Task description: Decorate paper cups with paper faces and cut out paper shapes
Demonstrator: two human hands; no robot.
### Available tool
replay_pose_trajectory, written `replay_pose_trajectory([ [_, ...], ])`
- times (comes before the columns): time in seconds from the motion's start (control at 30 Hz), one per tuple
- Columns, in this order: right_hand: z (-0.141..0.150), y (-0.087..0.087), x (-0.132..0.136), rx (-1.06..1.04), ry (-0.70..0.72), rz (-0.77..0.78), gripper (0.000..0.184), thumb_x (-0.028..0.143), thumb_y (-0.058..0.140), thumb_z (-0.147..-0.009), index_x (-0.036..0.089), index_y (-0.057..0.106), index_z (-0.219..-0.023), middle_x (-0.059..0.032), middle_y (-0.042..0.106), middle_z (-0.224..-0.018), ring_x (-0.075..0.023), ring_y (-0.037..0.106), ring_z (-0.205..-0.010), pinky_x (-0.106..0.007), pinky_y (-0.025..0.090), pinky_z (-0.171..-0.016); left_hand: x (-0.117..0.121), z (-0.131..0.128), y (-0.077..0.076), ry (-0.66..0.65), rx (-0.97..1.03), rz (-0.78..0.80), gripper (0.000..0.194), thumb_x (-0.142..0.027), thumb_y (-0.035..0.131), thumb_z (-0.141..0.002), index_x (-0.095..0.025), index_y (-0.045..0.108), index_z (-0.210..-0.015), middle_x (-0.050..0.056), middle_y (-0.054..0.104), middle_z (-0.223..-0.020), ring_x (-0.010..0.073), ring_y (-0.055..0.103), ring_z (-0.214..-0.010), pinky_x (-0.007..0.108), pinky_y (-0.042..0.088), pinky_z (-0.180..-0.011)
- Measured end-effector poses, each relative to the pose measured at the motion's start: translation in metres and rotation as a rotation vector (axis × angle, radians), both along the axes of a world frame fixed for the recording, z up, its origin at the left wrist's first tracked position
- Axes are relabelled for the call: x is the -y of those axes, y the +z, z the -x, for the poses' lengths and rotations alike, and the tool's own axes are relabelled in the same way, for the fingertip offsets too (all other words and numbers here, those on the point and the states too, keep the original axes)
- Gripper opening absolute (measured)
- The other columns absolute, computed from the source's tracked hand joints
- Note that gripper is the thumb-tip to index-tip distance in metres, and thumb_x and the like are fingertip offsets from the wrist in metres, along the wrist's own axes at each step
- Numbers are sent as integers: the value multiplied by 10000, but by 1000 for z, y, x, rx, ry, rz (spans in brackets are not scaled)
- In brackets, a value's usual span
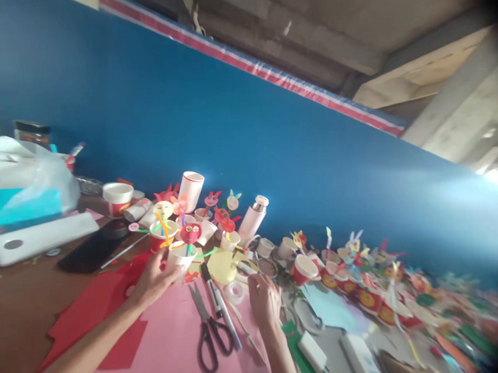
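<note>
My left hand [159, 277] has its fingers round the side of a white paper cup [181, 257]. From that cup rises a figure with a round red paper face [190, 233] and coloured pipe-cleaner arms. My right hand [265, 302] is curled closed above the pink paper [164, 333]; whatever its fingers hold, if anything, cannot be made out. Between the hands lie black-handled scissors [209, 328], a black marker [211, 290], a pale pen [228, 319] and a roll of clear tape [235, 291]. Yellow paper scraps [221, 264] are just behind them.
Red paper [87, 309] and a black phone [92, 248] lie to the left. A pink-white thermos [252, 219] and decorated cups stand along the blue wall [247, 137]. More cup figures [369, 299] crowd the right, near a white power strip [359, 355].
</note>
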State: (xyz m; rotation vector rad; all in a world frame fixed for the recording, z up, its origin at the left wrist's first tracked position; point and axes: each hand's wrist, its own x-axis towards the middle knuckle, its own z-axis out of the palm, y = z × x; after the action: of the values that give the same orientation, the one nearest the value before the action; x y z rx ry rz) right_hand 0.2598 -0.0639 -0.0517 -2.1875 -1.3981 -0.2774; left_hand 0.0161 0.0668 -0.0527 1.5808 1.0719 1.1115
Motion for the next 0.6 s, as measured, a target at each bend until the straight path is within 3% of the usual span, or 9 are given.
replay_pose_trajectory([
  [0.13,-15,-3,1,-4,-18,40,228,238,462,-870,265,679,-804,4,664,-797,-187,595,-822,-301,318,-736,-6,-2,-6,14,-44,-41,492,-452,577,-650,-219,514,-1079,58,649,-1036,290,612,-974,355,499,-788],
  [0.3,0,-4,0,-5,83,83,124,346,573,-815,282,679,-803,15,674,-887,-180,582,-897,-309,330,-811,-11,-1,-9,60,-217,-11,591,-506,589,-623,-213,493,-1126,57,640,-1065,286,615,-943,343,505,-756],
  [0.47,14,-10,-2,-2,155,113,449,495,674,-697,290,591,-1089,-38,633,-1141,-249,537,-1047,-415,326,-896,-24,0,-30,62,-253,10,622,-528,615,-609,-187,475,-1110,89,634,-1062,290,618,-931,336,507,-726],
  [0.6,15,-16,-4,-15,157,139,440,448,669,-716,281,574,-1112,-47,650,-1103,-258,570,-1009,-448,341,-905,-26,-2,-37,55,-269,-30,566,-502,608,-631,-173,475,-1071,90,631,-1040,292,609,-958,367,489,-799],
])
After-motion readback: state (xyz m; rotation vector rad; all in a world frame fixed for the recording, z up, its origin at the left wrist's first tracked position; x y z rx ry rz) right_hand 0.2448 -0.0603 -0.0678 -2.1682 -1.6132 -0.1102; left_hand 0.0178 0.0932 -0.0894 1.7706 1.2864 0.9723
